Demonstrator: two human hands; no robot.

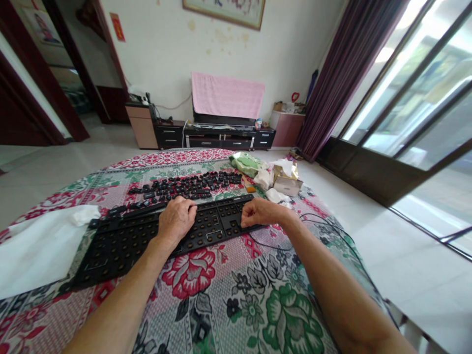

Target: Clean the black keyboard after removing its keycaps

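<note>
A black keyboard frame [121,241] with its keycaps taken off lies across a floral tablecloth [228,295]. Behind it, several loose black keycaps [188,186] are spread in rows. My left hand [177,220] rests on the middle of the frame with its fingers curled down onto it. My right hand [260,212] sits at the frame's right end, fingers pinched together against the key sockets. What the fingertips hold, if anything, is hidden. The keyboard's black cable [313,219] loops off to the right.
A white cloth [37,248] lies at the table's left. A gold tissue box [287,179], crumpled tissues and a green packet [245,163] sit at the back right. Beyond are a TV stand with a pink-covered screen [226,96], and glass doors on the right.
</note>
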